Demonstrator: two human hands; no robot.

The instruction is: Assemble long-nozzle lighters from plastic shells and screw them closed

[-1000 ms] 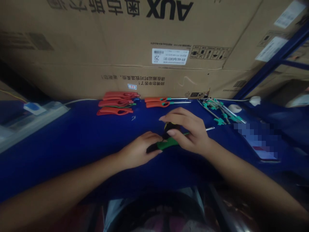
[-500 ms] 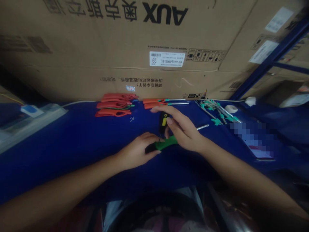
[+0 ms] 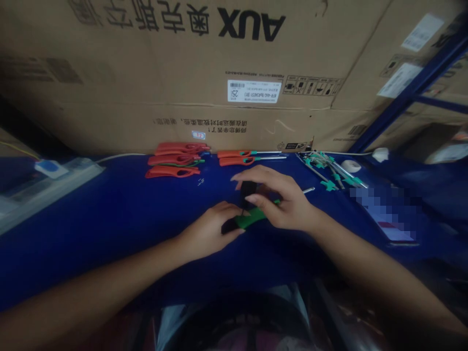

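My left hand [image 3: 208,231] grasps the green handle [image 3: 252,218], which sits between my hands at 12 o'clock, bracing it low over the table [image 3: 91,258]. My right hand [image 3: 283,202] pinches the upright black piece [image 3: 247,191] above it for steadiness. Orange handles [image 3: 171,161] lie farther out at 11 o'clock.

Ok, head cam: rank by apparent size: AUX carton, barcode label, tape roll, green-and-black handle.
1. AUX cardboard carton
2. green-and-black handle and white barcode label: look alike, handle nearer camera, can't rank
3. roll of white tape
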